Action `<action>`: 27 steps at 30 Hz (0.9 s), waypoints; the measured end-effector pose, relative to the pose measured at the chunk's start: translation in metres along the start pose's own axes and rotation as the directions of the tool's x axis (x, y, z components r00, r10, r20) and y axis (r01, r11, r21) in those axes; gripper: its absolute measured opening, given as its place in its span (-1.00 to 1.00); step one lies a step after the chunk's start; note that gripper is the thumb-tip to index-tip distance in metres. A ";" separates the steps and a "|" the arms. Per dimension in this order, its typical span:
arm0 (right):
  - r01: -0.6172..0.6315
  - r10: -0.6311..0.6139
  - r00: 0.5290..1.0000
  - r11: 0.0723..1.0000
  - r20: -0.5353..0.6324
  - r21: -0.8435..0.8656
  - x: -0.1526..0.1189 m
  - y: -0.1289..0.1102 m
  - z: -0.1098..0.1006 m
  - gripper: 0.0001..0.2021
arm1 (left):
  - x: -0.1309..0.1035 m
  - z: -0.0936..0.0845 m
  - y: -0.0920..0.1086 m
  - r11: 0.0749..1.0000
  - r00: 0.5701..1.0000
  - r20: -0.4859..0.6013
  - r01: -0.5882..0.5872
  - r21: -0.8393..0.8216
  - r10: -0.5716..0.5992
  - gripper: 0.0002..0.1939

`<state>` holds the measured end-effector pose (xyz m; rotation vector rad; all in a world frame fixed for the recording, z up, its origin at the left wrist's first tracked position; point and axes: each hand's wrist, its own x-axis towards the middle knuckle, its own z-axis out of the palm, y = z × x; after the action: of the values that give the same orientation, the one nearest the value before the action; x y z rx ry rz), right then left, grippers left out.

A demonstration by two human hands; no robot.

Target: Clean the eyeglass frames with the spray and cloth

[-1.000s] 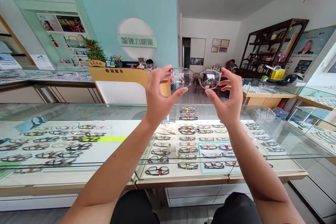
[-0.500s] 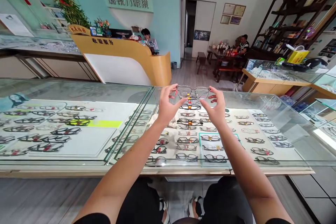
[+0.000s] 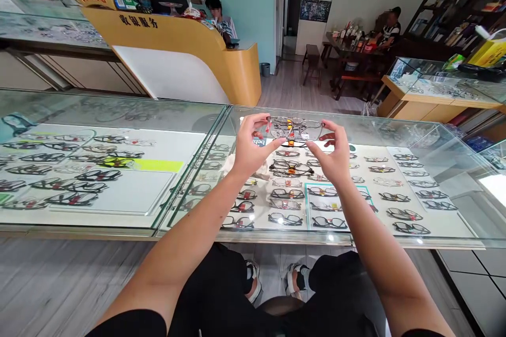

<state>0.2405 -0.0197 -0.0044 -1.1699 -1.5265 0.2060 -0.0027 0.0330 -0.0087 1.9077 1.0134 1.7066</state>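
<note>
A pair of thin-framed eyeglasses (image 3: 294, 129) is held up over the glass display counter (image 3: 190, 168). My left hand (image 3: 253, 145) pinches its left side between thumb and fingers. On the opposite side, my right hand (image 3: 334, 152) grips it the same way. Because other frames lie right behind the held pair, its lower edge is hard to separate from them. Under the glass, rows of eyeglasses sit below my hands, among them a dark pair (image 3: 291, 168) between my wrists. A pale crumpled cloth (image 3: 261, 171) lies partly behind my left hand.
More eyeglasses and a white tray (image 3: 114, 192) fill the left case. Beyond the counter stands a yellow cashier desk (image 3: 237, 73) with a person (image 3: 221, 21) behind it. Another person (image 3: 389, 29) sits near a dark table (image 3: 351, 47). A second showcase (image 3: 438, 87) is at right.
The view has tilted downward, so the counter and room sit higher in the picture. Both hands still hold the eyeglasses, which now appear more tilted and seen closer to edge-on.
</note>
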 end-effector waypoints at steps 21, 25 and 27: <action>-0.050 0.049 0.998 0.998 0.027 0.032 -0.002 0.003 0.001 -0.39 | 0.004 -0.003 0.003 0.997 0.998 0.013 -0.061 -0.036 0.061 -0.25; -0.044 0.042 0.998 0.998 0.037 0.037 -0.002 0.003 0.000 -0.40 | 0.005 -0.006 0.002 0.998 0.997 0.053 -0.049 -0.040 0.051 -0.27; -0.041 0.039 0.998 0.998 0.039 0.038 -0.002 0.003 0.000 -0.40 | 0.005 -0.007 0.001 0.998 0.995 0.083 -0.049 -0.029 0.051 -0.24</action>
<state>0.2414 -0.0198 -0.0078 -1.1722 -1.5265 0.2849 -0.0095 0.0347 -0.0033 1.9855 0.9148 1.6436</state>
